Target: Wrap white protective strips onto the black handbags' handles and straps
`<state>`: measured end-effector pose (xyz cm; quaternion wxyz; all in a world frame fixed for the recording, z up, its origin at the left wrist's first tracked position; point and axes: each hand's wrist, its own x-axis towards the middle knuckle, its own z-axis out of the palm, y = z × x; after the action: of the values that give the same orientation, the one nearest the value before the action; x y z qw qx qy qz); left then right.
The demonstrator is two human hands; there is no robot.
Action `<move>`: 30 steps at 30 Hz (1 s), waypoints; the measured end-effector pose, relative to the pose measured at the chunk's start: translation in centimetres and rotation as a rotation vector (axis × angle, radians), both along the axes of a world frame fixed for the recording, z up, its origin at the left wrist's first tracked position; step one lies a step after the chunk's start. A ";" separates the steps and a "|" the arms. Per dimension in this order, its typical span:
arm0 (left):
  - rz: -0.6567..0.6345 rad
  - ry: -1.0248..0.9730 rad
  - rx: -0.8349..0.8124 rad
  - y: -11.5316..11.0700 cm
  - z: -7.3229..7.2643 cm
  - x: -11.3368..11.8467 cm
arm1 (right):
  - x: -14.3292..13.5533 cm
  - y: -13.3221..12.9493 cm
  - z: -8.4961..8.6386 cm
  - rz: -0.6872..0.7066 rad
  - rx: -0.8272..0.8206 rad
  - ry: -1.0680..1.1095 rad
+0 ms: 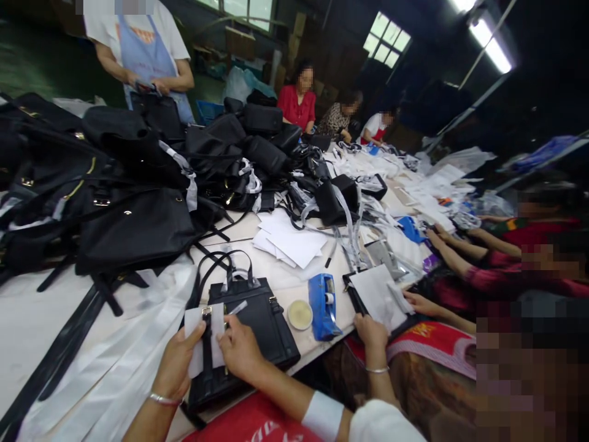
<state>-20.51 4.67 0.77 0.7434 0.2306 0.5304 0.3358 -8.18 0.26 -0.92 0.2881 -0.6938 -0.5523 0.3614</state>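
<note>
A black handbag (257, 319) lies on the table in front of me, its handles pointing away. Across its front is a sheet of white paper (196, 362), tucked around a black strap (207, 356) with a gold buckle. My left hand (173, 365) pinches the paper's left edge, thumb beside the buckle. From the right, my right hand (242, 351) has its bent fingers closed on the paper's other edge, by the strap. Its fingertips are partly hidden. Close to the bag are a round tin (300, 314) and a blue tape dispenser (324, 307).
Black bags (138, 227) are heaped at the left and back. White sheets (292, 239) lie beyond my bag, and white strips (115, 356) spread at left. On my right, a co-worker's hands (372, 334) hold a paper-covered black piece. Other people stand around the table.
</note>
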 end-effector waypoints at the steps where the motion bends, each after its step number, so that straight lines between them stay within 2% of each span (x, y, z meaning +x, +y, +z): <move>1: -0.004 0.003 0.003 0.0 0.0 0.0 | 0.0 0.0 0.1 0.002 -0.001 0.003; 14: 0.002 0.001 -0.046 0.1 -0.1 -0.2 | 0.0 0.1 0.0 0.034 -0.011 -0.005; 20: -0.005 -0.003 -0.023 0.3 -0.7 -0.2 | 0.0 0.3 -0.2 0.017 -0.016 0.003; 26: 0.066 -0.024 0.011 -0.1 -0.5 -0.3 | -0.4 -0.1 0.4 0.004 -0.020 0.157; 30: 0.119 -0.027 0.085 0.3 -1.1 -0.6 | -0.5 0.3 -0.1 0.018 -0.036 0.264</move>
<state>-21.07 4.97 -0.37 0.7187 0.2256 0.5185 0.4046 -8.63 0.60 -1.00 0.3424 -0.6404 -0.5091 0.4620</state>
